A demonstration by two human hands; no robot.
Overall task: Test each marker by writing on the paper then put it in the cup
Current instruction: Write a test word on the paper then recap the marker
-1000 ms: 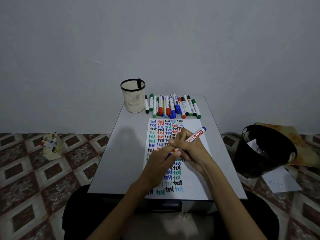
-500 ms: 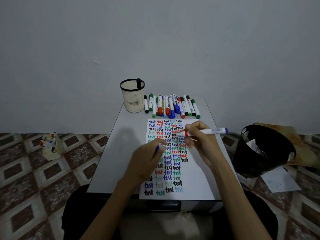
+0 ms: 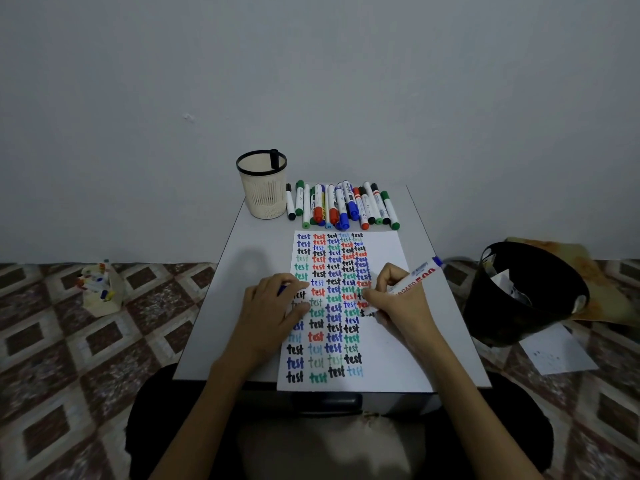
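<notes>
Your right hand (image 3: 403, 308) grips the marker (image 3: 414, 277) in curled fingers (image 3: 382, 282), tip on the paper (image 3: 391, 251) at mid-frame. Your left hand (image 3: 272, 315) rests on the paper, holding a blue cap (image 3: 282, 289). The cup (image 3: 262, 195) stands upper centre.

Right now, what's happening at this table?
A person is testing markers. The right hand grips a whiteboard marker, tip down on the paper beside the columns of "test". The left hand rests on the paper's left edge, pinching what looks like the blue cap. The cup at the back holds one black marker; the other markers lie in a row beside it.
</notes>
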